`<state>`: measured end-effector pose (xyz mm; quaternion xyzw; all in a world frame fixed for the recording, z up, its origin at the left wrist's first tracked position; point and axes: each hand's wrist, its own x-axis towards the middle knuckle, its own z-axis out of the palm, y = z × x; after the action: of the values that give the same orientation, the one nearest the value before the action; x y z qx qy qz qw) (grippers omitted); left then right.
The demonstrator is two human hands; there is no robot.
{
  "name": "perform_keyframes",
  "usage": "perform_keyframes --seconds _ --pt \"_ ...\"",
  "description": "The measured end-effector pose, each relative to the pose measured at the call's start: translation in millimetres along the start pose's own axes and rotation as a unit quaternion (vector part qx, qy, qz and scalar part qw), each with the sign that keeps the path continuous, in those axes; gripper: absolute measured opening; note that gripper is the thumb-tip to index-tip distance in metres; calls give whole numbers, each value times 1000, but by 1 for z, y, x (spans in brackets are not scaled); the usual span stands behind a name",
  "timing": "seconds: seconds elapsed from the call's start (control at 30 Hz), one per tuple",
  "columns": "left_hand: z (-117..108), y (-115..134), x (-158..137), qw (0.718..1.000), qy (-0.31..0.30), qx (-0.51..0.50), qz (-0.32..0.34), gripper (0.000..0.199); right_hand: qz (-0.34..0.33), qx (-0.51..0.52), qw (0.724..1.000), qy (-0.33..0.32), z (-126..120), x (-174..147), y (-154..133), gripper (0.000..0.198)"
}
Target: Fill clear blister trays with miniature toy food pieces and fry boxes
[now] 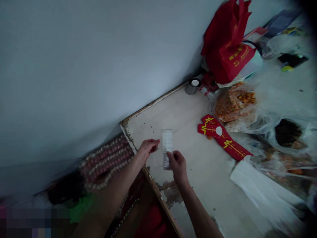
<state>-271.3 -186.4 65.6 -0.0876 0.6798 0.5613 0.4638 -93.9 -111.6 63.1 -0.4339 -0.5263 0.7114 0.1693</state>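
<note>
My right hand (178, 165) grips a narrow whitish strip, partly see-through (167, 140), by its lower part. It looks like a clear packet or sleeve with a row of small sections, but blur hides its exact kind. Just left of it is my left hand (150, 146), fingers pinched together and apart from the strip. Whatever the left fingertips hold, if anything, is too small to make out. Both hands are over the pale tabletop (183, 115), near its worn wooden edge.
A metal cup (193, 86) stands by the wall. Right of it are a red bag (228, 49), a plastic bag of orange-brown food (234, 105), a red patterned card strip (223, 137), white plastic bags (262, 188) and a bag of dark food (288, 132). Pink ruffled fabric (109, 162) lies beyond the table's left edge.
</note>
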Motion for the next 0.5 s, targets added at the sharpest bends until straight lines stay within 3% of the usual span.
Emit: perform_keyframes --seconds 0.1,0.2,0.27,0.33,0.4,0.47,0.5 --pt "-26 21 28 997 12 70 -13 53 31 64 993 95 -20 -5 5 43" --pt "-48 44 43 989 40 141 -3 44 38 56 992 104 -39 -16 9 40" --pt "-51 49 34 980 77 177 58 41 48 43 994 85 -43 -26 12 39" --pt "-43 40 8 957 108 211 165 41 44 28 996 70 -40 -36 14 38" --pt "-23 16 -27 944 68 232 224 32 36 -3 998 52 -33 -46 16 37" --pt "3 -14 -57 968 -67 191 146 28 32 -56 998 22 -27 -53 18 36" --pt "16 -29 -67 979 -91 148 104 28 24 -85 996 11 -26 -55 19 35"
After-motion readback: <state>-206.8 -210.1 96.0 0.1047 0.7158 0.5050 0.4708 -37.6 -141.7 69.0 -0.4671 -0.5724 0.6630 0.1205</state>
